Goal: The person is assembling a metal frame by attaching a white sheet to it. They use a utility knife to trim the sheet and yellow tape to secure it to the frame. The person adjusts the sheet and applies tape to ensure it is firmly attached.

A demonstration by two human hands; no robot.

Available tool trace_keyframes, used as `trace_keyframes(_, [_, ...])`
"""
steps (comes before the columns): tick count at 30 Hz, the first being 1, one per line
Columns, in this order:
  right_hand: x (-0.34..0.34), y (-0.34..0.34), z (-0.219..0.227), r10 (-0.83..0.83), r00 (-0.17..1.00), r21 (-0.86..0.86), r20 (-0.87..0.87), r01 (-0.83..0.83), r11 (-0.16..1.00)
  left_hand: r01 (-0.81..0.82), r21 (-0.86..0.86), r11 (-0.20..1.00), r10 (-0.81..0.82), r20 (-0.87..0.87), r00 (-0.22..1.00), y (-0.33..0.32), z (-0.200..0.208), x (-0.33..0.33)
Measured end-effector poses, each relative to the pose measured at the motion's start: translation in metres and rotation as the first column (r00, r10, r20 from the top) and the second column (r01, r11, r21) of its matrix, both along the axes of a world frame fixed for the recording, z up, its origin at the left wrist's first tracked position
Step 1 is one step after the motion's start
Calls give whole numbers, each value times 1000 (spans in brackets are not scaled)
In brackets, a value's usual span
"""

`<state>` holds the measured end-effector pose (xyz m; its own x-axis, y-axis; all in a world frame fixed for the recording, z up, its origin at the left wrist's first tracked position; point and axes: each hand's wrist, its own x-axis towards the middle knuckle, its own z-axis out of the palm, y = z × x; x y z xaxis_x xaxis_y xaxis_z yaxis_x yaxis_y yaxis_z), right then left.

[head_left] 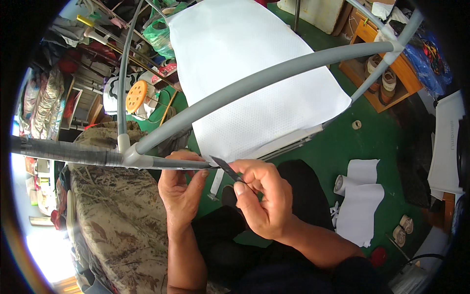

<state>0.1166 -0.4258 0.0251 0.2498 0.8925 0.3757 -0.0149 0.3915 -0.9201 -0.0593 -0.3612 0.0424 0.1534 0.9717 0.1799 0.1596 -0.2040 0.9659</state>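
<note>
My left hand [181,193] is curled around the thin free end of a grey pipe [169,163], its fingers above and behind it, its thumb below. My right hand [264,196] pinches a dark, flat blade [226,169] with a slanted tip between thumb and forefinger. The blade's tip is close to the pipe's end, just right of my left fingers; I cannot tell whether they touch. A pale corner joint [131,156] links this pipe to a long curved grey pipe [264,84] and an upright one. Just beyond my hands, a white textured sheet [235,59] stretches away.
Camouflage cloth [115,210] covers something at the left. White rolled sheeting [361,210] lies on the green floor [377,142] at right, near a roll of tape [356,125]. An orange round-topped stool [136,96] and clutter stand far left; shoes sit in a wooden cabinet [406,81].
</note>
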Motion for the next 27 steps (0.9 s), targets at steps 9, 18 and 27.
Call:
trace_keyframes(9, [-14,13,-19,33,995,97,89,-42,994,32,13,999,-31,-37,999,1,1,-3])
trace_keyframes(18, [-10,14,-39,-4,967,248,256,-62,967,46,19,999,-46,-46,998,2,2,-5])
trace_keyframes(27, [-15,-4,-47,-59,998,9,-11,59,998,114,114,987,-102,-105,989,3,-3,-12])
